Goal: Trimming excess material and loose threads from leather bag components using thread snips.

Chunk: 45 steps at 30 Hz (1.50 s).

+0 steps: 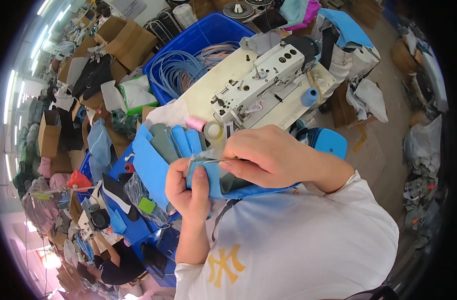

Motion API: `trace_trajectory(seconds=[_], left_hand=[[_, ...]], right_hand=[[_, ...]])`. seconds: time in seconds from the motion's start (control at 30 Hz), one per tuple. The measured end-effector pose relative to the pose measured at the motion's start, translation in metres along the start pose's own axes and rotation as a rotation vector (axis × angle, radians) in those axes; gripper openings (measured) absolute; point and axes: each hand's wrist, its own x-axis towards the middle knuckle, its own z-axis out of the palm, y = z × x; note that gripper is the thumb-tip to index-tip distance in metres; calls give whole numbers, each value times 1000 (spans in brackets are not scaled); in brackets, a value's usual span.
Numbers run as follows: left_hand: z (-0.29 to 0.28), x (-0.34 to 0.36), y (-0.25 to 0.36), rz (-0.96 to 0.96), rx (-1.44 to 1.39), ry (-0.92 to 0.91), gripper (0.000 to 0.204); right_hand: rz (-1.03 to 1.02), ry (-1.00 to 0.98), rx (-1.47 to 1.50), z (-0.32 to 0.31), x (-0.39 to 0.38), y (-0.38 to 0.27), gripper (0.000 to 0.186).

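My left hand (188, 192) grips a light blue fabric piece (212, 182) by its edge, thumb on top. My right hand (266, 160) is closed on a thin metal tool (213, 161), possibly snips or tweezers, whose tip is at the fabric edge by my left thumb. Layered blue and grey-green fabric pieces (151, 165) lie beneath and left of my hands. Just above them are a pink thread spool (195, 123) and a tape roll (213, 131). A white sewing machine (258, 82) stands beyond on a cream tabletop (196, 100).
A blue bin (198, 22) of coiled cords sits behind the machine. A blue cone (309, 97) stands on the tabletop, a blue padded item (328, 142) at right. Cardboard boxes (123, 40) crowd the left, where a co-worker (116, 265) works at another machine.
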Motion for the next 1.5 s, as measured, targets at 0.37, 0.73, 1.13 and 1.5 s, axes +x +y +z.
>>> trace_trajectory(seconds=[0.37, 0.73, 1.13, 1.5], left_hand=[[-7, -5, 8, 6, 48, 10, 8], [-8, -6, 7, 36, 94, -7, 5], [-5, -18, 7, -112, 54, -202, 5], [-5, -12, 8, -79, -50, -36, 4]], right_hand=[[-14, -17, 1, 10, 4, -2, 13], [-17, -3, 5, 15, 4, 2, 12], [-14, 137, 106, 26, 4, 8, 10], [-10, 55, 85, 25, -4, 5, 10]])
